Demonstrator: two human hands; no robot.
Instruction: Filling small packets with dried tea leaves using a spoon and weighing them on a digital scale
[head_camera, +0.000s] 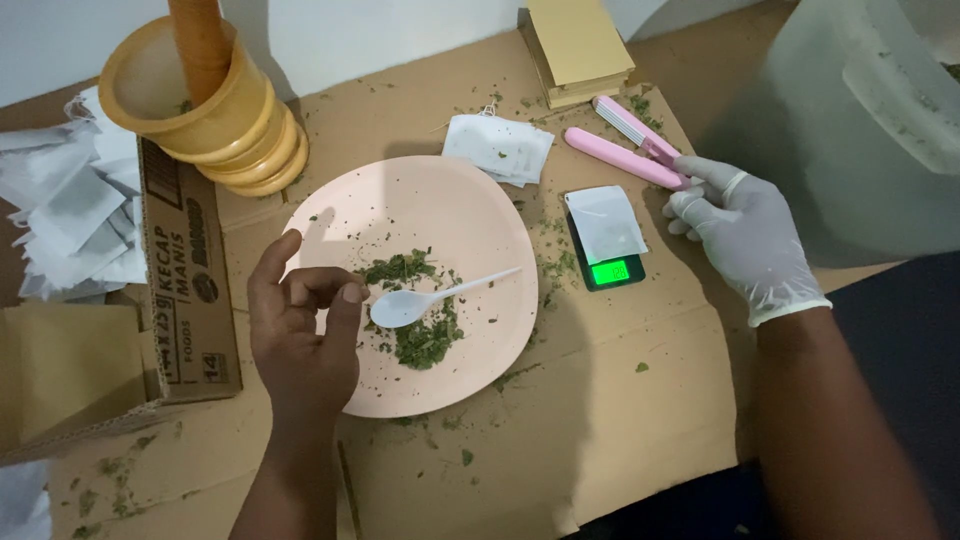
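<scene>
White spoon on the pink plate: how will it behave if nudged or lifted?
The white spoon looks like thin plastic, so probably very light. It lies loose on the pink plate, so a nudge would likely slide it. Herb flakes around its bowl may scatter.

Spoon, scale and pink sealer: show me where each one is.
spoon (400, 308), head view, on its white bowl, over the leaves.
scale (612, 270), head view, on its lit green display.
pink sealer (620, 158), head view, on the lower arm's middle.

left hand (300, 330): bare, no glove, no ring or watch showing
left forearm: uncovered, no sleeve in view
right hand (745, 235): thin white disposable glove, cuff rolled at the wrist
right forearm: bare above the cuff, no sleeve in view
</scene>
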